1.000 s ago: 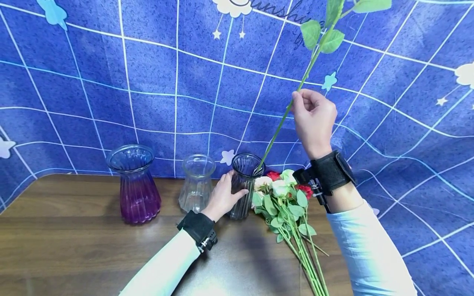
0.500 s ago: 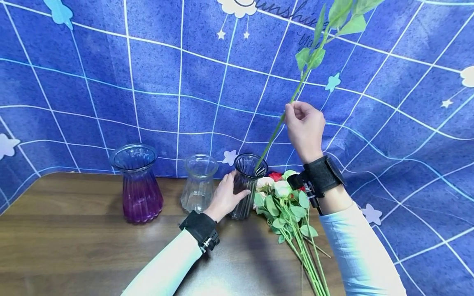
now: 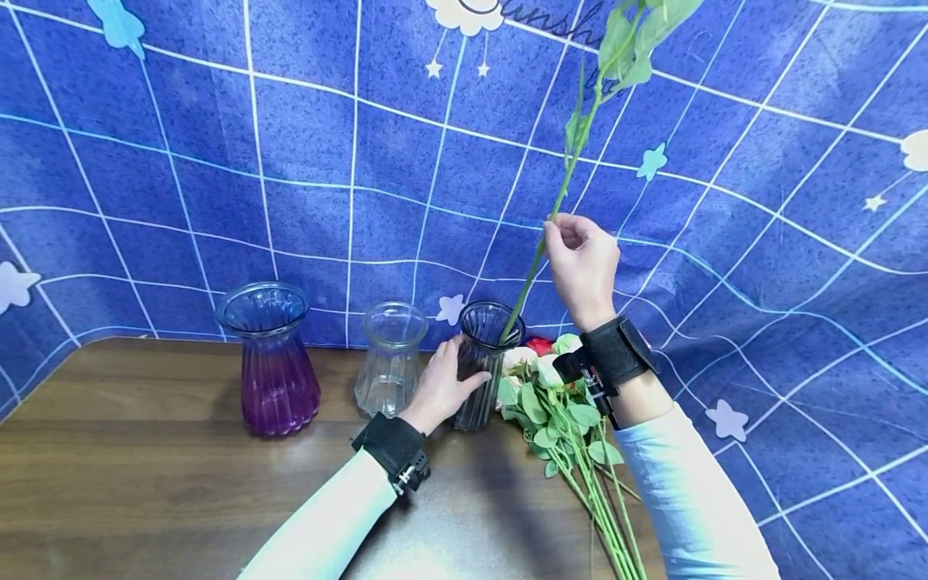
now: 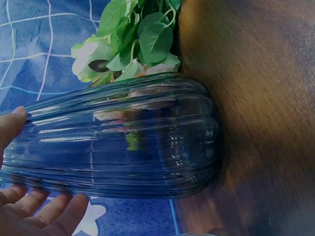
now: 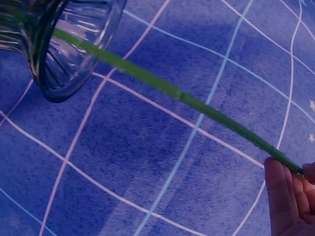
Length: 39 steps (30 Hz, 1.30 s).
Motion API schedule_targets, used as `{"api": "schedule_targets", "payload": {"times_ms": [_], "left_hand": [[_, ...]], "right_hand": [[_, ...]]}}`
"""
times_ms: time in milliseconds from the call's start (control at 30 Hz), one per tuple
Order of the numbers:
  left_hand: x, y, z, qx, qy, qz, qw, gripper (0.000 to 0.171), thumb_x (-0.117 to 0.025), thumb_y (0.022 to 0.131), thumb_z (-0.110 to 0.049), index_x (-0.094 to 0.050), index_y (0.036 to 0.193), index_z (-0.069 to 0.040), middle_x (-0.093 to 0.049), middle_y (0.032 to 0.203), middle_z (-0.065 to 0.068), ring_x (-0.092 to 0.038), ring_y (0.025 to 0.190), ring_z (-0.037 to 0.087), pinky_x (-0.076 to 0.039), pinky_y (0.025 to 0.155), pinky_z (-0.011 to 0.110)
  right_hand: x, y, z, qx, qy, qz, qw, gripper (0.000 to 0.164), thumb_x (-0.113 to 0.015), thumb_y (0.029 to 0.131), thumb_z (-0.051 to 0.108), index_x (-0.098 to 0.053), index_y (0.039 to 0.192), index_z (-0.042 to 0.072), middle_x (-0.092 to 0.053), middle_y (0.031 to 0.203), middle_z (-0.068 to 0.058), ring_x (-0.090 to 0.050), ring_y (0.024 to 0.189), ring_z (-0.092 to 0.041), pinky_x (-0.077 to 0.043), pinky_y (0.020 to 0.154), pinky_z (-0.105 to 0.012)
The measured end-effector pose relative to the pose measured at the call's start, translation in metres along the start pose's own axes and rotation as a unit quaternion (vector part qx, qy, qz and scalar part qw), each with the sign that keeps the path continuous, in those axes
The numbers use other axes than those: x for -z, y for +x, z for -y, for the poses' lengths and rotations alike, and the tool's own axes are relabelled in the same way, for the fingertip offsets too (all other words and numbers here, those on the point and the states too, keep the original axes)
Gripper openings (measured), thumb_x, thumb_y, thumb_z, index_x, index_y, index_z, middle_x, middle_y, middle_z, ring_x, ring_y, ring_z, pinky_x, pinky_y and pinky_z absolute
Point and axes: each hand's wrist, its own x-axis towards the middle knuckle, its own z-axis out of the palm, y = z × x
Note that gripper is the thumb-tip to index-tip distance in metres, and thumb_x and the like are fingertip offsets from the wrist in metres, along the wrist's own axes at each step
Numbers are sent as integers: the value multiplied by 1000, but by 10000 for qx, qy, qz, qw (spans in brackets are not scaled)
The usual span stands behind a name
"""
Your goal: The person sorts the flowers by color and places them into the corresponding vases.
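Wooden table [image 3: 145, 483], blue gridded cloth [image 3: 304, 169] behind. Left hand [image 3: 438, 383] grips dark vase [image 3: 480, 358]; right hand [image 3: 584, 264] pinches stem [image 3: 530, 278] slanting into it.

The right hand [image 3: 583, 266] has moved left and down, closer to the rim of the dark vase [image 3: 474, 409]. The green stem [image 3: 529, 278] has come with it: it has sunk deeper into the vase, leans less to the right, and shows a shorter length between the fingers [image 3: 569, 221] and the rim. Its leaves [image 3: 616, 48] have shifted left and lower, the lowest ones now turned more edge-on. The right sleeve [image 3: 689, 483] has swung left, and the wrist strap [image 3: 616, 352] now covers more of the flower heads [image 3: 549, 370].
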Motion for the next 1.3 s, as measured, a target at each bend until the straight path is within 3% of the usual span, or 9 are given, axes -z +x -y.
{"api": "schedule_targets", "payload": {"times_ms": [567, 833, 1067, 1300], "left_hand": [[0, 0, 3, 55, 6, 17, 10000, 71, -70, 82, -35, -39, 136, -1, -51, 127, 20, -49, 120, 33, -41, 101, 45], [1, 0, 1, 0, -50, -45, 10000, 70, -71, 82, -34, -40, 135, -1, -51, 125, 20, -50, 119, 33, -42, 101, 46], [-1, 2, 2, -32, -58, -68, 10000, 70, -71, 82, -33, -40, 135, -1, -51, 125, 21, -50, 119, 34, -42, 100, 46], [-1, 2, 1, -54, -28, -43, 10000, 70, -72, 81, -32, -40, 135, 0, -51, 125, 20, -50, 118, 34, -41, 101, 46]], "right_hand": [[-14, -16, -18, -373, 196, 623, 9972, 20, -63, 86, 11, -69, 98, -4, -71, 85, -19, -54, 55, 9, -43, 53, -9], [-21, -33, -32, -519, 153, 733, 9958, 19, -63, 86, 10, -68, 99, -4, -71, 84, -18, -55, 58, 5, -41, 53, -9], [-30, -49, -47, -646, 222, 662, 9955, 18, -64, 86, 8, -67, 99, -2, -71, 86, -17, -64, 65, -12, -43, 56, -8], [-36, -61, -60, -657, 92, 711, 9953, 18, -65, 85, 10, -68, 99, -1, -71, 85, -15, -63, 66, -9, -44, 58, -9]]}}
